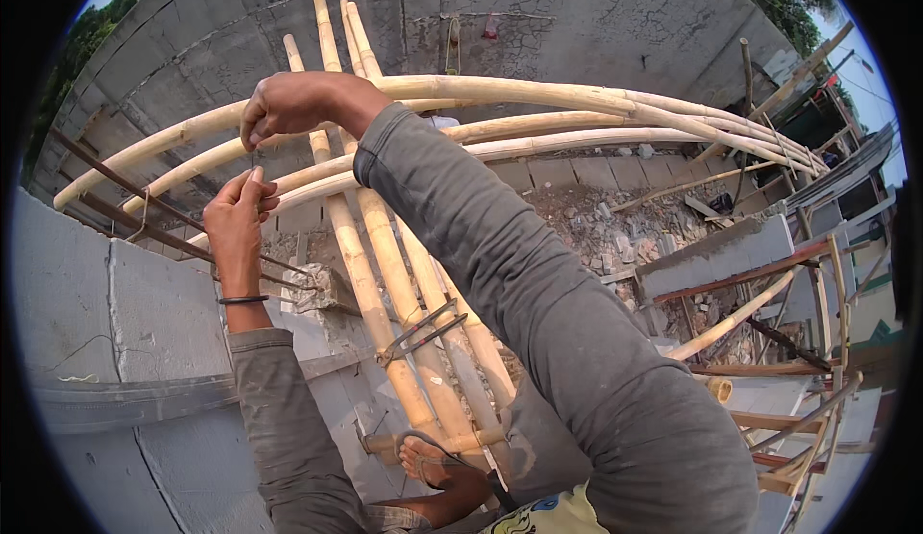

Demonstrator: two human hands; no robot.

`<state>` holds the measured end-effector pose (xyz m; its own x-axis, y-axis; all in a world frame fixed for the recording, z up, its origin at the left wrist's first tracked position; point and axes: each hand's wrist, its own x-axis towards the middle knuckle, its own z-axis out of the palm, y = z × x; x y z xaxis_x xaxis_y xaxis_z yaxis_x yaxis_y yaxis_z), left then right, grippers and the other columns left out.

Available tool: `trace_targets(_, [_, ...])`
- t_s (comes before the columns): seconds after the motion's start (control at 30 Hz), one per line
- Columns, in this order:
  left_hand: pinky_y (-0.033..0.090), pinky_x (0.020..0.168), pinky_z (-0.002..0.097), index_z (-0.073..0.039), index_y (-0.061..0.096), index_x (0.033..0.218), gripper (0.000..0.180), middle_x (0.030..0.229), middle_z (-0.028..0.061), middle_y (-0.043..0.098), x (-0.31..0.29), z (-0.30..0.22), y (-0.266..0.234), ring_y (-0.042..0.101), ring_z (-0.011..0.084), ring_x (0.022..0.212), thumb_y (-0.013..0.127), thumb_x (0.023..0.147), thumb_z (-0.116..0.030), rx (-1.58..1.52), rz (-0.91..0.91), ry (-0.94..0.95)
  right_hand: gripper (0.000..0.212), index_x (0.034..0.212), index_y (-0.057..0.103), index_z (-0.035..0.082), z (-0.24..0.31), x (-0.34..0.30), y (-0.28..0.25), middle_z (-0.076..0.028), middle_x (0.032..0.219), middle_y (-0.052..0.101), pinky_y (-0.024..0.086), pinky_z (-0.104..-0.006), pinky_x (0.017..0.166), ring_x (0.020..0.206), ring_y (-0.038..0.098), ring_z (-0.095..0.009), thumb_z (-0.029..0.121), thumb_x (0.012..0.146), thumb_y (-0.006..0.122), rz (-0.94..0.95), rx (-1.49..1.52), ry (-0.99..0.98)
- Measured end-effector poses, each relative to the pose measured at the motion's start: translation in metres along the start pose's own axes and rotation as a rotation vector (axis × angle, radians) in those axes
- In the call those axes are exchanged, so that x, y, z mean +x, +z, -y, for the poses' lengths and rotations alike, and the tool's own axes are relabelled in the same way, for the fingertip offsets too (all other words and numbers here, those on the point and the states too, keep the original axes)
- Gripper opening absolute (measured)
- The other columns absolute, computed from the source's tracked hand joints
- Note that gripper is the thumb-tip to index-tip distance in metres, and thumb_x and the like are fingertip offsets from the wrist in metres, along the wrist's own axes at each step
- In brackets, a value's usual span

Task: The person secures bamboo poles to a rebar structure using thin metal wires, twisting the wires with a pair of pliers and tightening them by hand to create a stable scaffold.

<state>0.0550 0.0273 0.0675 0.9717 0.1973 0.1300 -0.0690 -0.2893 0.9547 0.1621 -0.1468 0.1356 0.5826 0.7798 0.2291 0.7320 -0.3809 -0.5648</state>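
Note:
My right hand point(293, 106) reaches across to the left, its fingers pinched together above the long bamboo poles point(538, 95). Just below it, my left hand point(236, 219), with a black band at the wrist, is closed with thumb and fingertip raised. A thin dark wire point(253, 160) shows faintly between the two hands; its ends are hidden in the fingers. Both hands are close to where the long poles pass the rusty steel bars point(173, 209). A pair of pincers point(423, 332) lies across the lengthwise bamboo poles point(385, 246) below my hands.
My sandalled foot point(431, 462) rests on the bamboo near a short crosspiece point(380, 443). A grey block wall point(67, 289) stands at left, and a tall concrete wall point(615, 20) lies beyond. Rubble point(606, 226) covers the ground below; timber framing point(808, 342) stands at right.

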Motion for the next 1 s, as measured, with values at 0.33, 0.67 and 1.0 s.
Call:
trace_targets(0.33, [0.042, 0.045, 0.0199, -0.001, 0.07, 0.102, 0.029, 0.075, 0.0056, 0.069, -0.012, -0.009, 0.022, 0.059, 0.0065, 0.052, 0.062, 0.095, -0.028, 0.115, -0.106, -0.034, 0.021, 0.092, 0.076, 0.016, 0.009, -0.048, 0.058, -0.01, 0.088, 0.072, 0.053, -0.0434, 0.078, 0.085, 0.067, -0.032, 0.024, 0.078, 0.063, -0.477, -0.143, 0.067])
trace_targets(0.67, [0.054, 0.05, 0.0264, 0.005, 0.049, 0.112, 0.034, 0.098, 0.0183, 0.065, -0.009, -0.014, -0.006, 0.068, 0.0226, 0.064, 0.044, 0.102, -0.028, -0.387, -0.536, 0.082, 0.022, 0.098, 0.073, 0.01, 0.037, 0.02, 0.059, -0.013, 0.08, 0.071, 0.053, -0.039, 0.071, 0.075, 0.069, -0.029, 0.023, 0.089, 0.058, -0.892, 0.169, 0.208])
trace_targets(1.0, [0.054, 0.067, 0.0315, 0.001, 0.045, 0.13, 0.041, 0.103, 0.0106, 0.058, -0.019, -0.017, -0.007, 0.064, 0.0228, 0.081, 0.05, 0.099, -0.026, -0.93, -0.714, -0.117, 0.021, 0.101, 0.073, 0.014, 0.042, 0.098, 0.072, -0.012, 0.096, 0.071, 0.051, -0.0419, 0.081, 0.09, 0.067, -0.031, 0.025, 0.09, 0.058, -0.754, 0.131, 0.08])
